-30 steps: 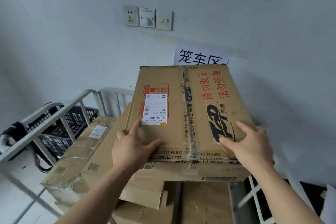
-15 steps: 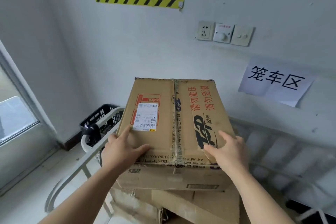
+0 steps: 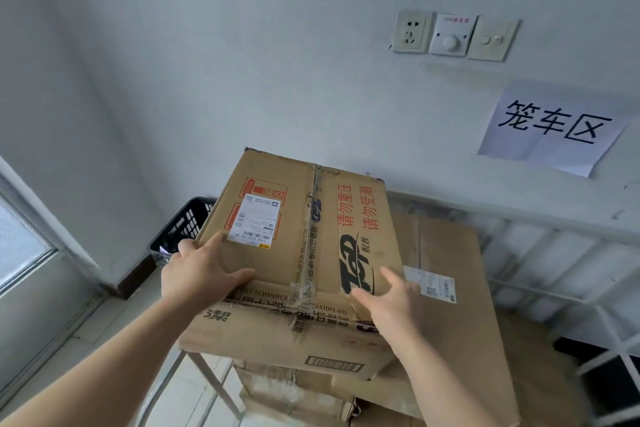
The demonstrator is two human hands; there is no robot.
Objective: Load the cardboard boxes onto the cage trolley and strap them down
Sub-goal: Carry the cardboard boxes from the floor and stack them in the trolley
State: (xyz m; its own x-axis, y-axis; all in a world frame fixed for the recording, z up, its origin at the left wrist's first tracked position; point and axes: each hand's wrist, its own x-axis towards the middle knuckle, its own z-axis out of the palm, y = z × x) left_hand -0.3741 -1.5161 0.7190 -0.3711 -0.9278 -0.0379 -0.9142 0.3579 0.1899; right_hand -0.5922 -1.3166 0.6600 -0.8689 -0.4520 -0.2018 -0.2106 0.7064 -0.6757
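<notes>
White wall (image 3: 242,87) backs the cage trolley (image 3: 554,292). Left hand (image 3: 199,274) and right hand (image 3: 391,302) press spread, flat fingers on the top cardboard box (image 3: 298,239), stacked on other boxes (image 3: 460,288).

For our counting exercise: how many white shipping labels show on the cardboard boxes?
2. The first label is on the top box, left of its tape seam; the second label is on the larger box to its right. Lower boxes may hide more.
</notes>
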